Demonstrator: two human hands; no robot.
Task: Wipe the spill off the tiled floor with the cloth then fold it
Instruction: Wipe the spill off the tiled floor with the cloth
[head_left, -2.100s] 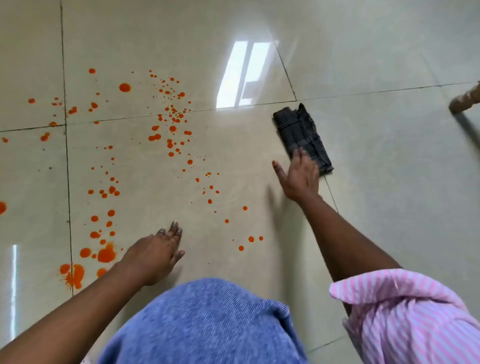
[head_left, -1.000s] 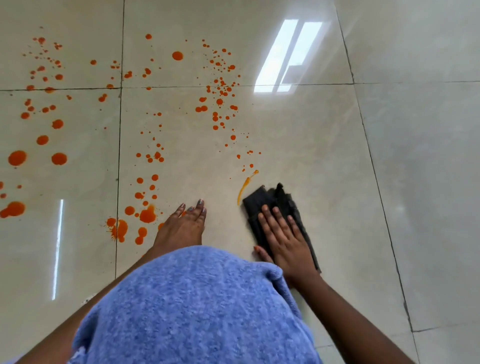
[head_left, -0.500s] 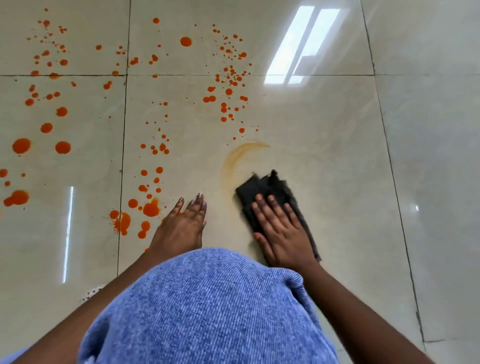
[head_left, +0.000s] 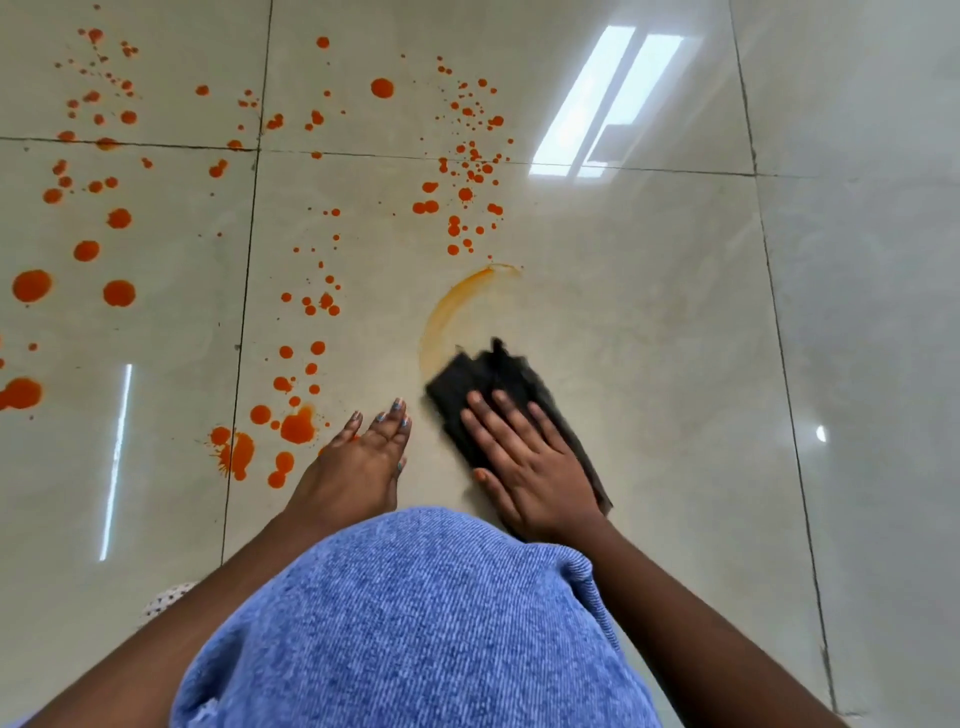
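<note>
Orange drops of the spill (head_left: 465, 195) are scattered over the glossy beige tiled floor (head_left: 649, 338), from the middle to the far left. A curved orange smear (head_left: 447, 312) arcs just ahead of a dark folded cloth (head_left: 483, 376). My right hand (head_left: 530, 467) lies flat on the cloth, fingers spread, pressing it against the floor. My left hand (head_left: 363, 462) rests flat on the bare tile just left of the cloth, beside a larger orange splash (head_left: 298, 428). The near end of the cloth is hidden under my right palm.
My knee in blue denim (head_left: 415, 623) fills the lower middle of the view. Grout lines (head_left: 244, 312) cross the floor. The tiles to the right carry no drops. A window's reflection (head_left: 602, 104) glares at the upper right.
My right hand reached the cloth at the far right, dragged it back near my knee and swept it through the near drops, leaving a curved smear. The left hand stayed planted.
</note>
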